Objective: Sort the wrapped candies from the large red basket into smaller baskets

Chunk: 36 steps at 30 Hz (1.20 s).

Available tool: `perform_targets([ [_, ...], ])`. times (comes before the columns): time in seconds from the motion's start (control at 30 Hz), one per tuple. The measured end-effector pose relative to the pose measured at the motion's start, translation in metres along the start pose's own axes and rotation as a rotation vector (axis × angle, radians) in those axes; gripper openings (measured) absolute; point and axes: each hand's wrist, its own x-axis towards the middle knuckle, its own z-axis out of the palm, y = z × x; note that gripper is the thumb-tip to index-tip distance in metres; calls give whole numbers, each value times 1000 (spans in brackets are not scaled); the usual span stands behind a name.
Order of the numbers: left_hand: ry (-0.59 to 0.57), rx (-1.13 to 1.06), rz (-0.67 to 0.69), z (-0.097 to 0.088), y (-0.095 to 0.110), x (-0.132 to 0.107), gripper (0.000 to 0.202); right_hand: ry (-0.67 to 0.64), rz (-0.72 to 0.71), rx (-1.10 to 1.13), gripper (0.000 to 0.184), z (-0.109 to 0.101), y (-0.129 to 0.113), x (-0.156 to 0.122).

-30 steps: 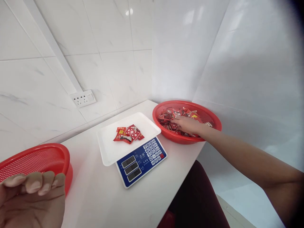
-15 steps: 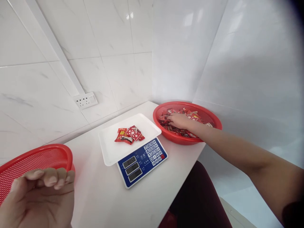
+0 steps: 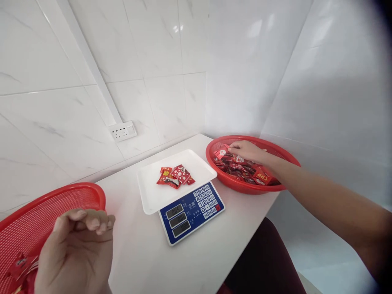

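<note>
My right hand (image 3: pixel 246 150) reaches into the red basket (image 3: pixel 275 188) at the far right of the counter and pinches a red candy packet (image 3: pixel 221 154) lifted just above the pile of red packets (image 3: pixel 245 169). A blue digital scale (image 3: pixel 191 212) stands in the middle with a white tray (image 3: pixel 150 196) on it, and a few red packets (image 3: pixel 174 175) lie on the tray. My left hand (image 3: pixel 78 249) hovers low at the near left with its fingers curled loosely and nothing visible in them, beside a second red basket (image 3: pixel 61 200).
The white counter (image 3: pixel 147 257) ends at a near edge above a dark red seat or garment (image 3: pixel 263 261). White tiled walls close in behind and to the right, with a wall socket (image 3: pixel 124 131) behind the scale. A few packets (image 3: pixel 21 265) lie in the left basket.
My right hand has closed on a packet and risen from the pile toward the basket's left rim. My left hand has turned and moved a little to the right. The view has shifted.
</note>
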Motion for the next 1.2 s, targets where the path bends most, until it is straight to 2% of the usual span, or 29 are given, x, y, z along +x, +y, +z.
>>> perform_targets([
  [0.13,-45,-29,24,8,1,-2,15,-81,14,420,23,20,-19,-1],
  [0.2,-100,-16,43,9,2,-3,15,-137,-3,531,21,34,-37,-1],
  [0.33,-156,-4,76,8,5,-5,15,-201,-57,522,18,61,-85,-5],
  [0.43,-175,-9,88,7,6,-6,15,-199,-104,481,21,77,-118,-6],
  [0.57,-186,-28,93,7,6,-7,15,-97,-170,448,19,84,-135,-9],
  [0.7,-186,-26,104,5,9,-6,14,79,-261,503,24,81,-115,-36],
  [0.83,-187,-13,104,4,12,-5,15,416,-252,584,21,91,-70,-83],
  [0.9,-184,-2,93,5,13,-5,14,499,-219,535,21,104,-47,-107],
  [1.03,-192,20,67,7,13,-5,14,424,-133,540,22,135,-18,-135],
  [1.13,-192,28,55,8,12,-5,15,363,-22,665,24,153,-9,-137],
  [1.2,-186,37,50,8,11,-5,15,380,72,705,27,161,-7,-134],
])
